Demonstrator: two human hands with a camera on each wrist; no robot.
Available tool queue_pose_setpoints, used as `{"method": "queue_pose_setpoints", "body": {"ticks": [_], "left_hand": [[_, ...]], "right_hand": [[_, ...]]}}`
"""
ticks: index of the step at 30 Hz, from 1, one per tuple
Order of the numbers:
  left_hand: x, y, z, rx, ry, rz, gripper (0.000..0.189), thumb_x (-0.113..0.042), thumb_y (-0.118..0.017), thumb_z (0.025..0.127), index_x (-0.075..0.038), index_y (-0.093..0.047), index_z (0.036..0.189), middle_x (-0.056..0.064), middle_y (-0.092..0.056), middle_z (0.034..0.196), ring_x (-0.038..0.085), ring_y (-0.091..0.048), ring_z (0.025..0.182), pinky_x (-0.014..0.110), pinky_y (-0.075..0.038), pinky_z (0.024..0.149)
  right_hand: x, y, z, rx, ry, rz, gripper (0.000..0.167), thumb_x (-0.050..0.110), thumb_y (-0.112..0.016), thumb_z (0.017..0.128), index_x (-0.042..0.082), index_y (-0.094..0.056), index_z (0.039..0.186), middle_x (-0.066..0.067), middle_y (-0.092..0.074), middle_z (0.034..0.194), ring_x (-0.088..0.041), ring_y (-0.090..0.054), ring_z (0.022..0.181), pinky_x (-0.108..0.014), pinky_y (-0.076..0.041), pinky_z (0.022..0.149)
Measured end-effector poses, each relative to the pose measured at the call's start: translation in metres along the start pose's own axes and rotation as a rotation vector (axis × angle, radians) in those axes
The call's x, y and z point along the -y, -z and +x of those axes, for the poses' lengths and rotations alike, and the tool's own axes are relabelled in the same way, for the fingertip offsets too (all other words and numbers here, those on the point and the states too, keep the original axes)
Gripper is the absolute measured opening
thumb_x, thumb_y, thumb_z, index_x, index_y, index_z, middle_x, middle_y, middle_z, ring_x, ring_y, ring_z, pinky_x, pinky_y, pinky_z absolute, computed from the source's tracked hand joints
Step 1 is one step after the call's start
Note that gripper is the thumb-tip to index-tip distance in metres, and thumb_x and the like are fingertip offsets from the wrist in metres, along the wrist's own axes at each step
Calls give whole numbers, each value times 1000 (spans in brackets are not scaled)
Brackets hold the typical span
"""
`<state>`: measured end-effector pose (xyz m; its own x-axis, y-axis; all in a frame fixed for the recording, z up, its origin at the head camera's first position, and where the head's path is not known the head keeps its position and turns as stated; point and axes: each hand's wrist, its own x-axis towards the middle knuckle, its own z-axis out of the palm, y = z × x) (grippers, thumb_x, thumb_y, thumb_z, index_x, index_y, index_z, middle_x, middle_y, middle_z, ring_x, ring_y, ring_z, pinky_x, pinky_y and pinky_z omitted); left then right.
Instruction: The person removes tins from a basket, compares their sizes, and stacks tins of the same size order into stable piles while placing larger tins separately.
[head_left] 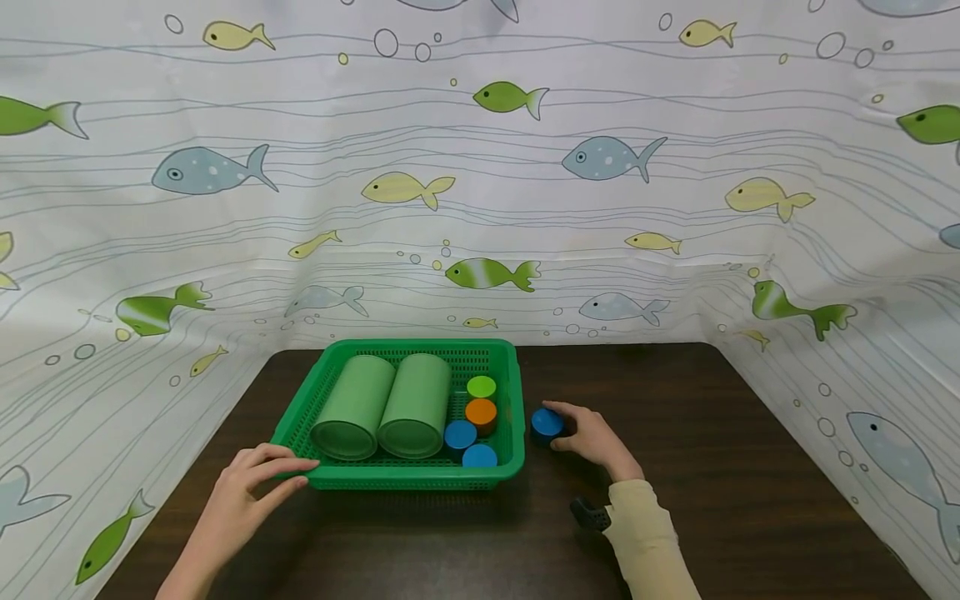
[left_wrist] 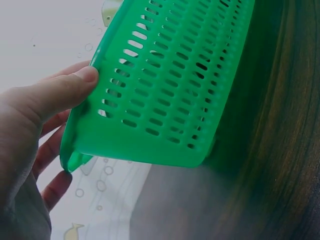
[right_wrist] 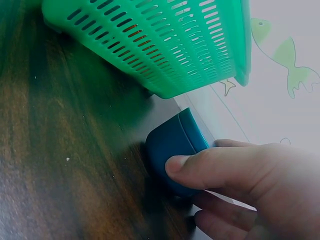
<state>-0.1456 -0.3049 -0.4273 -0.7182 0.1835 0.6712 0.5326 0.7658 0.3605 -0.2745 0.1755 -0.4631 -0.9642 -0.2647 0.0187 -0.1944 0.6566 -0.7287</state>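
Note:
At the near left corner of a green plastic basket, my left hand holds the rim. The left wrist view shows the thumb on the rim and the other fingers beyond it. My right hand grips a small blue round container just right of the basket. Seen from the right wrist, the thumb presses the side of this container, which has a seam near its top and sits low by the dark tabletop. The far fingers are partly hidden.
Inside the basket, two pale green cylinders lie side by side. Along its right side stand a lime green round piece, an orange one and two blue ones. A fish-patterned sheet encloses the dark wooden table.

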Motion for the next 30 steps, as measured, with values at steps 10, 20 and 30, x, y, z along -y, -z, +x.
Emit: {"method": "queue_pose_setpoints", "body": {"ticks": [10, 20, 30], "left_hand": [[0, 0, -1, 10, -5, 3, 47, 2, -85, 64, -28, -78, 100, -15, -63, 97, -8, -42, 96, 18, -30, 80], [2, 0, -1, 7, -2, 10, 49, 1, -86, 63, -31, -78, 100, -15, -63, 96, -9, -42, 97, 18, -30, 79], [2, 0, 0, 5, -4, -4, 45, 1, -85, 64, -27, -79, 99, -15, -63, 97, -8, -42, 96, 18, -30, 79]], "right_hand": [[1, 4, 0, 29, -3, 21, 70, 6, -77, 83, 14, -49, 146, -17, -51, 148, -41, -49, 133, -61, -42, 105], [31, 38, 15, 44, 84, -25, 69, 9, -72, 88, 11, -42, 150, -20, -49, 149, -44, -46, 135, -59, -46, 102], [85, 51, 45, 24, 198, -65, 61, 17, -70, 92, 14, -46, 148, -16, -49, 149, -38, -52, 130, -53, -49, 101]]}}
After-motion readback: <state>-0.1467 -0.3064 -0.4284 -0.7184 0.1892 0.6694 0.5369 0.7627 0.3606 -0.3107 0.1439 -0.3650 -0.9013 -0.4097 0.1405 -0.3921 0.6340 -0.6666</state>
